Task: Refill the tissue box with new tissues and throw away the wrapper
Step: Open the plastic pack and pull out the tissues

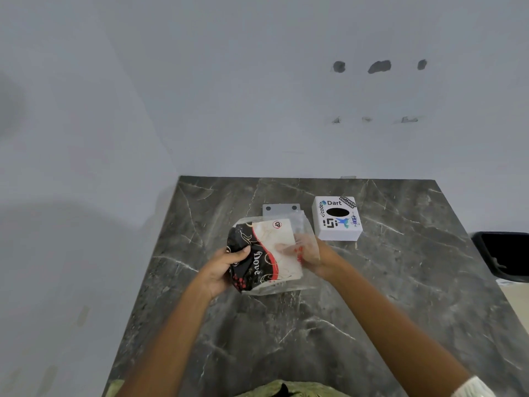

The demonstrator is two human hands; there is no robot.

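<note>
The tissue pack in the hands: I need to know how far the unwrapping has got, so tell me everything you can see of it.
The tissue pack is a soft, squashed bundle in a clear plastic wrapper printed black, red and cream with swirls and lettering. It is held just above the dark marble counter. The left hand grips its black end; the right hand shows through the loose clear plastic at the other end, apparently reaching inside. The tissues are not yet out of the wrapper.

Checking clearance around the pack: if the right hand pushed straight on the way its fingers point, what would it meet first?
The right hand points left, into the tissue pack; beyond it, probably the left hand.
</note>
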